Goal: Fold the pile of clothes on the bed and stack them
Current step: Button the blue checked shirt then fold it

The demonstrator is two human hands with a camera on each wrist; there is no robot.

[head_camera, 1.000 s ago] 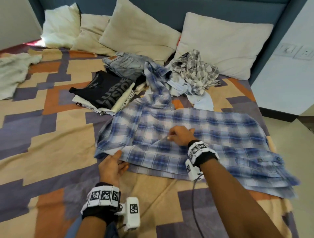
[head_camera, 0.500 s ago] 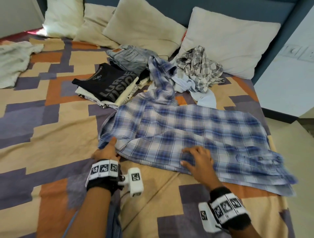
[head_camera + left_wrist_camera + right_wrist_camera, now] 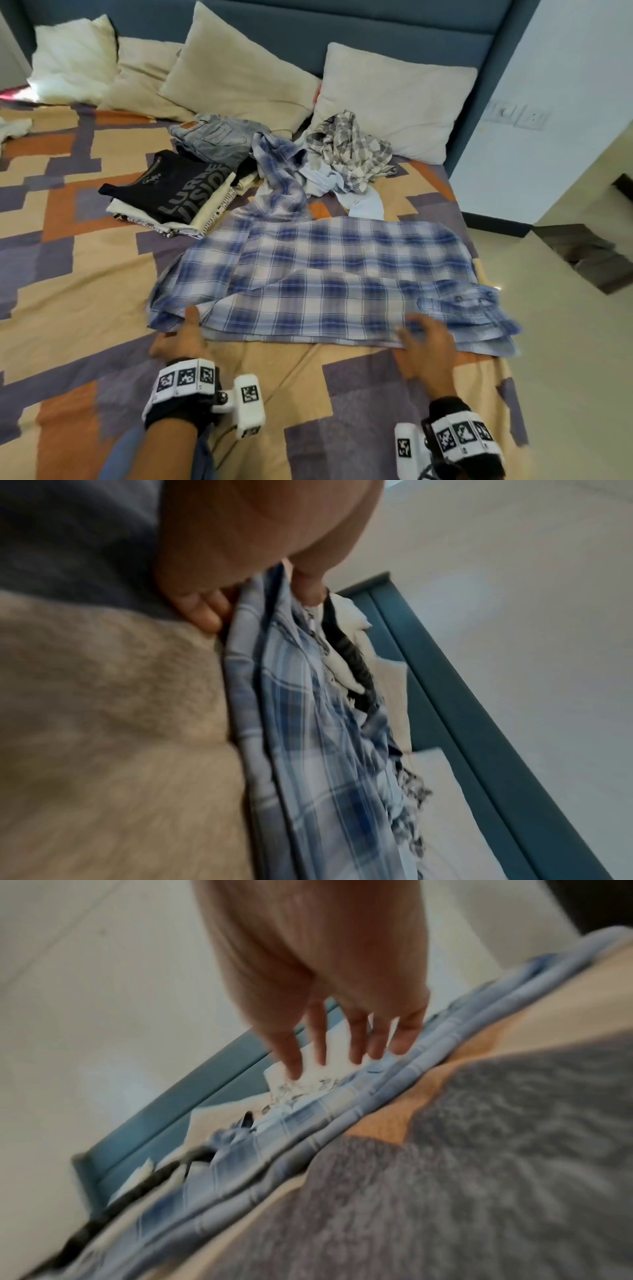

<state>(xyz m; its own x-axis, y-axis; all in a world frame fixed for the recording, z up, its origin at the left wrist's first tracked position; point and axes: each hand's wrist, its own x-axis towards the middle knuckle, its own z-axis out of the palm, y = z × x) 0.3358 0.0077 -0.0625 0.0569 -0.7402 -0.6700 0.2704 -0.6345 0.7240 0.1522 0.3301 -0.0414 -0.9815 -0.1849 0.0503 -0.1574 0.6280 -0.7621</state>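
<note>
A blue plaid shirt [image 3: 325, 274] lies spread across the bed, one sleeve trailing up toward the pile. My left hand [image 3: 186, 325] pinches its near left corner, thumb on top and fingers beneath, as the left wrist view shows on the plaid shirt [image 3: 308, 723]. My right hand [image 3: 419, 330] hovers over the near hem toward the right, its fingers [image 3: 352, 1042] straight and spread, holding nothing. A folded stack topped by a black printed T-shirt [image 3: 178, 186] sits at the back left. A crumpled grey checked shirt [image 3: 349, 147] and a pale blue garment [image 3: 359, 202] lie unfolded behind.
Folded jeans [image 3: 212, 137] lie behind the stack. Several pillows [image 3: 394, 99] line the blue headboard [image 3: 342, 31]. A white cloth [image 3: 12, 126] lies at the far left. The patterned bedspread [image 3: 85, 274] ends at the right, where the shirt's collar end overhangs the floor [image 3: 565, 342].
My right hand left the middle of the shirt and moved back and rightward along the near hem. My left hand shifted slightly and stays at the near left corner.
</note>
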